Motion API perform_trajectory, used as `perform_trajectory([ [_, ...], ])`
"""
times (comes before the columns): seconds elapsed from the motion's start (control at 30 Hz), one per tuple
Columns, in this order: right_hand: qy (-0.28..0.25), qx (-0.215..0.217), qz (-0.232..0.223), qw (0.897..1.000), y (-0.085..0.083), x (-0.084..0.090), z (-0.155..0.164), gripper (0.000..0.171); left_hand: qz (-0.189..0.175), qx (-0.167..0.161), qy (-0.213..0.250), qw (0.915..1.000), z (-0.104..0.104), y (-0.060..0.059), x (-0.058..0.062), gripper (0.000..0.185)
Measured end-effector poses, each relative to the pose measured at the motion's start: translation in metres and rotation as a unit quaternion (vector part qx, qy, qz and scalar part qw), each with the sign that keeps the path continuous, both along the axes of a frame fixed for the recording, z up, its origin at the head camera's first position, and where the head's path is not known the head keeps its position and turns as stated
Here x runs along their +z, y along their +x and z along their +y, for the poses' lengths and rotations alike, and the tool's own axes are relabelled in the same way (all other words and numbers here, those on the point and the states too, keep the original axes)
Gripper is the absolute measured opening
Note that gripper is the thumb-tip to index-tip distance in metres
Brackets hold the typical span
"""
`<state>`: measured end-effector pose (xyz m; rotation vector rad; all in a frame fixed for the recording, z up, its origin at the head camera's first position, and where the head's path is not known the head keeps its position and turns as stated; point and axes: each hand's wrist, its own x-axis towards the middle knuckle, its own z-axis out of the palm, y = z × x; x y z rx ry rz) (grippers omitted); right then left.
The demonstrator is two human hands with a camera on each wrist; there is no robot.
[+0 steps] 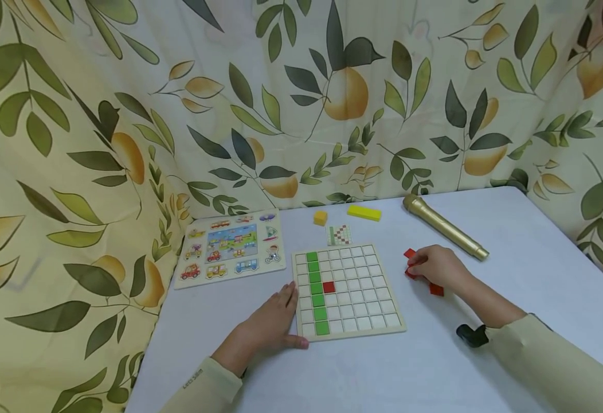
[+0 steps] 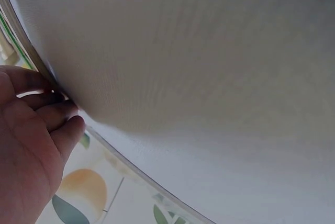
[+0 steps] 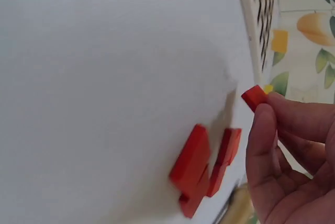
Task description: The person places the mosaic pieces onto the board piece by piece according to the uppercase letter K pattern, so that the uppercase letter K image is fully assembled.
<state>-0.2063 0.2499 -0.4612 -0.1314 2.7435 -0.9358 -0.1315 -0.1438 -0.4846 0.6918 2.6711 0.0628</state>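
Note:
A square wooden grid board [image 1: 353, 334] lies on the white table, with a column of green tiles [image 1: 316, 277] near its left side. Right of that column, one red tile [image 1: 329, 287] sits in a cell. My left hand [image 1: 265, 326] rests against the board's left edge, fingers extended and thumb near the front left corner. Between thumb and fingertips, my right hand [image 1: 443, 267] pinches a small red tile [image 3: 254, 97], held just above the table in the right wrist view. Several loose red tiles [image 3: 194, 156] lie below it, some overlapping.
Behind the board lie a small pattern card [image 1: 339, 235], an orange-yellow cube [image 1: 320, 218] and a yellow bar [image 1: 364, 213]. A gold microphone [image 1: 446, 226] lies at the back right. At the back left is a vehicle picture puzzle [image 1: 231, 270]. A patterned curtain [image 1: 301, 115] hangs behind.

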Motion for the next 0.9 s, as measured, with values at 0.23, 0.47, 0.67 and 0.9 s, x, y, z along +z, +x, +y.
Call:
perform_trajectory([
  [0.23,-0.065,-0.015,-0.023,0.998,-0.012,0.004,-0.02,0.018,0.002,-0.002,-0.003,1.0,0.0,0.001,0.0,0.12],
  [0.47,-0.079,-0.015,-0.025,0.996,-0.021,0.0,-0.043,0.017,0.007,-0.008,-0.004,0.9999,0.0,0.001,0.001,0.12],
  [0.67,-0.072,-0.007,-0.031,0.997,-0.029,-0.004,-0.066,0.015,0.003,-0.005,0.001,1.0,0.001,0.002,0.006,0.119],
  [0.9,-0.078,0.01,-0.051,0.996,-0.035,-0.008,-0.093,0.014,0.0,-0.002,0.0,1.0,0.002,0.002,0.007,0.119],
])
